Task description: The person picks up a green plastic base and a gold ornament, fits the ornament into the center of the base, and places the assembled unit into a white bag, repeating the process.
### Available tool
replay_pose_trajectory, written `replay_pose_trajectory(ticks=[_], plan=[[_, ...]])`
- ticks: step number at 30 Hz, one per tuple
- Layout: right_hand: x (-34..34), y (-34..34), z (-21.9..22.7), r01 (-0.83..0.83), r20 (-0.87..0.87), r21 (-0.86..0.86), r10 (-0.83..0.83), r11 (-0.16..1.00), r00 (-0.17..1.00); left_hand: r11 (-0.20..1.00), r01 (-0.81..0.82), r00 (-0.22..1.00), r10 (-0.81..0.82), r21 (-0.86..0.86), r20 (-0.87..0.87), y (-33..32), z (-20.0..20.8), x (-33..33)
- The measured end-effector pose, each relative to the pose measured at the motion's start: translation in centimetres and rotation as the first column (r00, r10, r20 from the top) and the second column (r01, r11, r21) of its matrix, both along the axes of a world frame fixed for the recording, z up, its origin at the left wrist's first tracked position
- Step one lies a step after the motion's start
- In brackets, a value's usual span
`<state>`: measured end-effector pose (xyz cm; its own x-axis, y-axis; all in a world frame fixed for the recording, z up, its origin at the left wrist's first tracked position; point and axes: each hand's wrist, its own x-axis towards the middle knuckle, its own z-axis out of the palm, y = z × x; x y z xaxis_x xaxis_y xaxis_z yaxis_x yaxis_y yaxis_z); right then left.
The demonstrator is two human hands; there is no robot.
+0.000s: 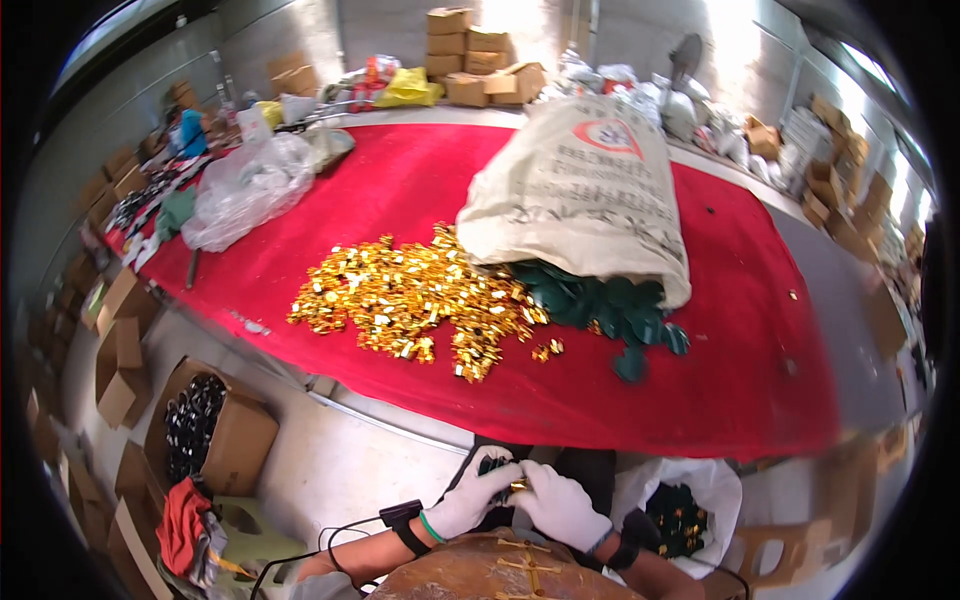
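Both hands wear white gloves and meet close together just below the near edge of the red-covered table (720,390). My left hand (465,500) is closed around a dark green piece (492,466). In the fingers of my right hand (562,505) is a small shiny gold piece (518,485), right against the green one. Glove fingers hide much of both pieces. Ahead on the red cloth spreads a heap of shiny gold pieces (400,295). Beside it, dark green rounded pieces (630,325) spill from the mouth of a beige woven sack (580,190) lying on its side.
By my right forearm stands a white bag (725,490) holding green-and-gold pieces (680,520). A cardboard box (245,440) of black parts is at the left, near a red cloth (184,525). Clear plastic bags (255,190) lie on the table's far left. Stacked cartons (447,45) line the back wall.
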<state>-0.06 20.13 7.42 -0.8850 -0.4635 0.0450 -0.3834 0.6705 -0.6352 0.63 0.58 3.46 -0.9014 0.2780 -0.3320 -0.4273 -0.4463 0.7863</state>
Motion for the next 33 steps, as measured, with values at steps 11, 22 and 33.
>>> replay_pose_trajectory(ticks=[11,22,33], plan=[[3.1,1.2,-1.2,-0.147,-0.388,-0.087,0.103,0.985,0.916,0.965,0.210,0.971,-0.224,0.155,0.079,1.5,0.6,1.0],[2.0,1.4,-0.1,-0.083,-0.263,-0.070,0.062,0.994,0.963,0.929,-0.029,0.899,-0.136,-0.368,-0.415,3.2,-2.9,0.2],[3.4,0.7,1.5,0.072,0.077,-0.271,-0.053,0.960,0.996,0.952,0.195,0.925,-0.259,-0.237,-0.277,2.1,-1.8,0.3]])
